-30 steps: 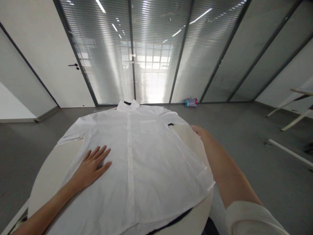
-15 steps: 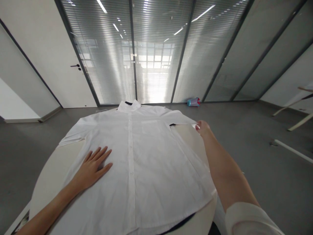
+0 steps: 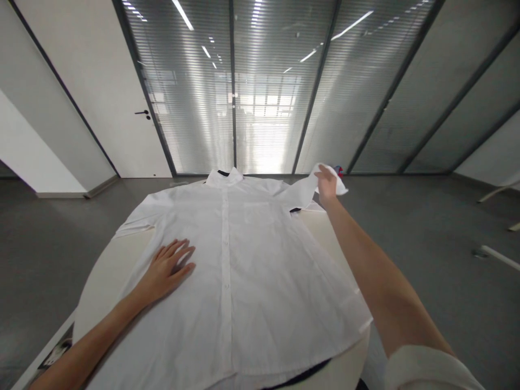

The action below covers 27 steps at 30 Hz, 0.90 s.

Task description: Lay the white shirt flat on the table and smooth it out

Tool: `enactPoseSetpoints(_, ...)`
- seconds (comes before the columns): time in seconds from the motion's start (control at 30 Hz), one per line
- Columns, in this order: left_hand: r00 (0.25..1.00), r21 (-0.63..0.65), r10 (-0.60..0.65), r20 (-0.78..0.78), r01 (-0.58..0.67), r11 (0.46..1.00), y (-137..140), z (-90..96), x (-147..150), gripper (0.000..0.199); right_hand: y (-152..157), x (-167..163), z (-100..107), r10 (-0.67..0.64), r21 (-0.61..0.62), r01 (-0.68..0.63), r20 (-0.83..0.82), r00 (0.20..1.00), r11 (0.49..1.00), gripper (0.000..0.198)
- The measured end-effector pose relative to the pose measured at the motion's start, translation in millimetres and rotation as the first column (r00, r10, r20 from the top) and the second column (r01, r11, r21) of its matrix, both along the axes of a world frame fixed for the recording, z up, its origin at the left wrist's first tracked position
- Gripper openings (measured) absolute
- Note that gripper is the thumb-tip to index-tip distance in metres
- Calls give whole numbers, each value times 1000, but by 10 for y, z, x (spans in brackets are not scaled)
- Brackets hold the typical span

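Observation:
A white button-up shirt (image 3: 260,271) lies front side up over a pale table, its collar at the far end and its hem towards me. My left hand (image 3: 168,268) rests on the shirt's left front, fingers spread. At the far right, my right hand (image 3: 327,184) grips the shirt's right sleeve and holds it up off the table, the cloth bunching and hanging around the fingers. The other sleeve (image 3: 140,214) lies spread on the left. A dark strip shows under the hem near the front.
The pale table (image 3: 103,265) has a rounded edge showing at left. On the floor behind the raised sleeve, a blue and red object (image 3: 338,170) is mostly hidden. Glass partitions with blinds (image 3: 268,108) and a white door (image 3: 101,97) stand beyond. White furniture legs (image 3: 501,254) are at right.
My right hand has lifted the sleeve end up and away from me, from lying flat to raised. My left hand stays on the shirt, fingers slightly more bent. The view has shifted a little left.

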State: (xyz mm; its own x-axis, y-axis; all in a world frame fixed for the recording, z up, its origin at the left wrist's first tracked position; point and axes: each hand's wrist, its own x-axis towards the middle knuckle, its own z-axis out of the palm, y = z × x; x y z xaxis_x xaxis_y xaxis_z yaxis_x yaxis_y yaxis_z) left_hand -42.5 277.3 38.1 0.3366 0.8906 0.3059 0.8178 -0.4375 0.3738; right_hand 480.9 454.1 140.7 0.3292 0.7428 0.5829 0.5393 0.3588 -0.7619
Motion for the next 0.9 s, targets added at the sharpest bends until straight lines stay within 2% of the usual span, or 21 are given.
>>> enactPoseSetpoints(0.07, 958, -36, 41, 284, -32, 999, 44, 79, 0, 48, -137, -421, 21, 123, -70, -114, 135, 983, 991, 51)
enactPoseSetpoints(0.1, 897, -86, 80, 435, -48, 995, 74, 132, 4, 49, -261, -640, -14, 263, -122, -239, 262, 928, 963, 53)
enactPoseSetpoints(0.17, 711, -238, 192, 676, -36, 971, 154, 244, 21, 54, -574, -1038, -155, 518, -271, -441, 474, 712, 855, 58)
enactPoseSetpoints(0.23, 537, -387, 309, 785, 36, 921, 263, 338, 50, 64, -888, -1318, -328, 696, -457, -535, 569, 437, 710, 59)
enactPoseSetpoints(0.27, 495, -428, 348, 796, 54, 902, 326, 370, 67, 68, -1019, -1405, -403, 734, -523, -533, 590, 337, 665, 56)
enactPoseSetpoints(0.3, 490, -443, 368, 790, 41, 896, 392, 392, 86, 72, -1126, -1460, -459, 751, -568, -517, 602, 270, 641, 53)
enactPoseSetpoints(0.33, 521, -429, 366, 771, 1, 903, 457, 405, 105, 75, -1211, -1488, -494, 751, -589, -494, 616, 238, 640, 49)
enactPoseSetpoints(0.4, 642, -337, 308, 702, -82, 938, 577, 410, 141, 81, -1328, -1493, -506, 709, -566, -453, 656, 259, 689, 42)
enactPoseSetpoints(0.47, 745, -254, 242, 622, -100, 962, 673, 406, 166, 84, -1413, -1469, -472, 660, -511, -444, 690, 298, 736, 36)
enactPoseSetpoints(0.5, 767, -246, 230, 599, -97, 964, 710, 406, 170, 83, -1453, -1455, -453, 641, -487, -448, 701, 311, 750, 33)
enactPoseSetpoints(0.57, 765, -279, 267, 586, -118, 953, 763, 414, 147, 75, -1523, -1423, -433, 621, -466, -448, 720, 308, 763, 29)
enactPoseSetpoints(0.67, 689, -407, 384, 614, -140, 902, 766, 469, 41, 70, -1548, -1358, -475, 604, -478, -399, 741, 296, 782, 26)
enactPoseSetpoints(0.73, 605, -520, 436, 666, -43, 853, 697, 550, -38, 74, -1473, -1312, -545, 562, -455, -345, 754, 342, 821, 28)
enactPoseSetpoints(0.8, 482, -578, 478, 735, 76, 812, 568, 669, -78, 76, -1327, -1286, -626, 508, -425, -284, 769, 387, 859, 31)
enactPoseSetpoints(0.9, 315, -561, 507, 802, 111, 820, 316, 871, -45, 75, -1039, -1320, -702, 466, -428, -186, 797, 385, 884, 29)
